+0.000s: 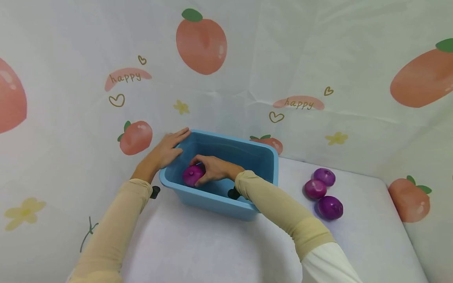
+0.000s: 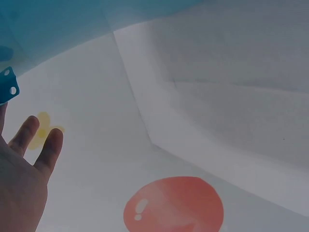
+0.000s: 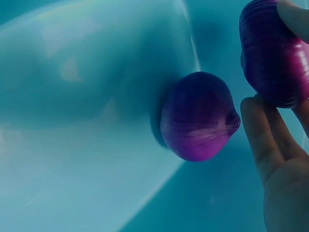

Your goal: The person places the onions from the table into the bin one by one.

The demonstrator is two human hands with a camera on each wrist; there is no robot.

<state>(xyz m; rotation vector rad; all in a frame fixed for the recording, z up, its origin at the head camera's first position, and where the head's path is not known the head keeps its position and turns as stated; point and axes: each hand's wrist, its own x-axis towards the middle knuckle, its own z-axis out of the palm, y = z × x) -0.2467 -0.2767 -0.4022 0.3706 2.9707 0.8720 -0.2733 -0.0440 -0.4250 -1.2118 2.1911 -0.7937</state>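
In the head view my right hand (image 1: pixel 214 169) reaches down into a light-blue plastic tub (image 1: pixel 216 206) and grips a purple onion (image 1: pixel 192 175) near its left end. The right wrist view shows this onion (image 3: pixel 275 55) between thumb and fingers, and a second onion (image 3: pixel 199 117) lying inside the tub beside the fingertips; the hand hides that one in the head view. My left hand (image 1: pixel 166 151) rests on the tub's left rim. In the left wrist view the left hand's fingers (image 2: pixel 50 150) are straight and spread, beside a blue bracket with holes (image 2: pixel 9 87).
Three more purple onions, a far one (image 1: pixel 324 177), a middle one (image 1: pixel 315 189) and a near one (image 1: pixel 330 208), sit close together on the white tabletop (image 1: pixel 219 247) right of the tub. Behind the tub stands a white fabric backdrop (image 1: pixel 240 78) printed with fruit.
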